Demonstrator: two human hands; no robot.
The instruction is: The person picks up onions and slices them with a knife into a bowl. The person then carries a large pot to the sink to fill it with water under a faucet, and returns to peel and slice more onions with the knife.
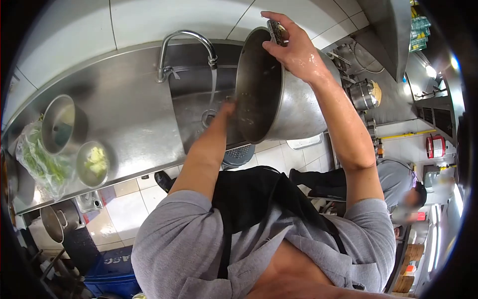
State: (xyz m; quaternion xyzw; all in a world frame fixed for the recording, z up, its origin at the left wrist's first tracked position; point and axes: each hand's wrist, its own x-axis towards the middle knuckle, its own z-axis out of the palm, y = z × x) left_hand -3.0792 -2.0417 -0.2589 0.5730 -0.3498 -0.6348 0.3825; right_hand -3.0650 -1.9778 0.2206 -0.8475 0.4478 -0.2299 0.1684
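Note:
A large metal stockpot (pixel 308 109) lies tipped on its side at the right of the steel sink (pixel 191 94), its open mouth facing left. My right hand (pixel 296 52) is closed around the handle at the top of the pot's rim, with wet skin. My left hand (pixel 228 108) is down at the lower left of the pot's mouth, above the sink. Motion smears its fingers, and I cannot make out whether it holds anything. Water runs from the curved faucet (pixel 186 34) into the sink beside the drain (pixel 209 117).
On the steel counter (pixel 127 109) at left stand a metal pot (pixel 59 124), a bowl (pixel 93 164) with pale chopped pieces and a plastic bag of greens (pixel 42 159). A blue bin (pixel 112 269) is below. Another person (pixel 396 182) is at right.

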